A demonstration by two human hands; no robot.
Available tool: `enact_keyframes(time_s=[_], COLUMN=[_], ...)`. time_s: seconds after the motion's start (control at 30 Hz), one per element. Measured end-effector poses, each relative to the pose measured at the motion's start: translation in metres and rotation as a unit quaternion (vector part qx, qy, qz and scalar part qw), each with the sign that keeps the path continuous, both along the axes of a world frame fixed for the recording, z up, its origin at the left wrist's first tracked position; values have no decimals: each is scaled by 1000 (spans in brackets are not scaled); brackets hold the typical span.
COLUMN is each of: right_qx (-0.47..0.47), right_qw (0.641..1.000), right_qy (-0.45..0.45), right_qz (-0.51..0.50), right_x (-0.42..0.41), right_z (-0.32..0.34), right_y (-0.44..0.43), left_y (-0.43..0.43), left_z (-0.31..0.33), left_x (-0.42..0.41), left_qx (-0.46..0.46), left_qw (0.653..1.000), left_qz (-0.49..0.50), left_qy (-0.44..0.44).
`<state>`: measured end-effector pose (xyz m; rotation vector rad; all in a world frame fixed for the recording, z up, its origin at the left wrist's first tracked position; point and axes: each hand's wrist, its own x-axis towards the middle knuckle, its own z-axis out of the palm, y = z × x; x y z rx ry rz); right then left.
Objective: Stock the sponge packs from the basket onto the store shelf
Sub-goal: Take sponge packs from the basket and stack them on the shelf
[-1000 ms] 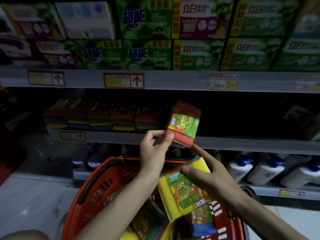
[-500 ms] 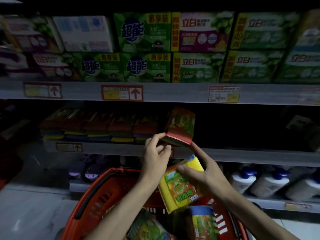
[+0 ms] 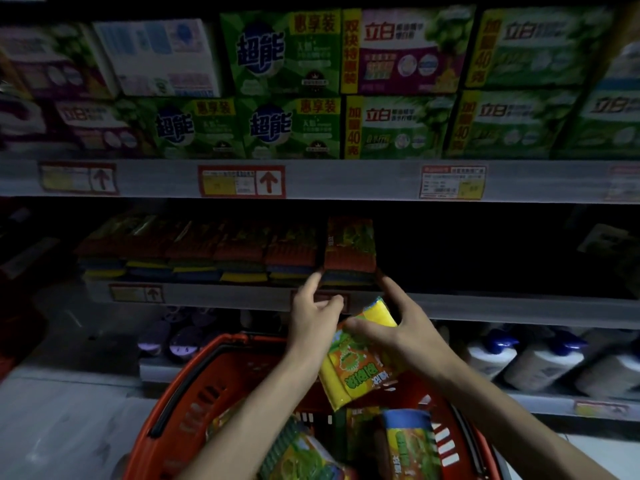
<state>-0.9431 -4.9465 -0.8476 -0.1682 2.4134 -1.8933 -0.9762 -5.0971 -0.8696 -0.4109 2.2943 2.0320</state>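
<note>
Two hands are working in the head view, at the front edge of the middle shelf (image 3: 485,308). The left hand (image 3: 313,317) is holding nothing. Its index finger is pointing up and touching the lower left corner of the red-edged sponge pack (image 3: 350,245), and its other fingers are hanging loosely curled. This pack is sitting at the right end of the row of sponge packs (image 3: 194,261), just beside the last stack. The row is showing about five stacks, but the shelf is dark and the count is not sure.

The right hand (image 3: 412,330) is pinching one yellow sponge pack (image 3: 358,370) between thumb and fingers. Its index finger is pointing up and seems to be touching the lower right corner of the red-edged sponge pack. The yellow sponge pack is hanging under this hand, just beside the left wrist and above the red basket (image 3: 214,355). Two more packs (image 3: 408,445) are lying inside the basket.

Above, boxes (image 3: 280,57) are standing in two tiers, at least six in each. Three white bottles (image 3: 540,367) are standing on the bottom shelf at the right.
</note>
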Motion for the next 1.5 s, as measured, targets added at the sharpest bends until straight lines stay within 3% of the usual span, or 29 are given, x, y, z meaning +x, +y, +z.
enact_keyframes(time_s=[0.63,1.5], right_qx=[7,-37], right_qw=[1000,999], right_qy=[4,-23], right_qz=[7,-7], right_x=[-7,-18], right_z=[9,1], right_y=[-4,-5], left_y=[1,-2], left_z=[7,4], left_x=[3,-4], left_qx=[11,20], left_qw=[998,997], left_qz=[61,68], left_qy=[6,4])
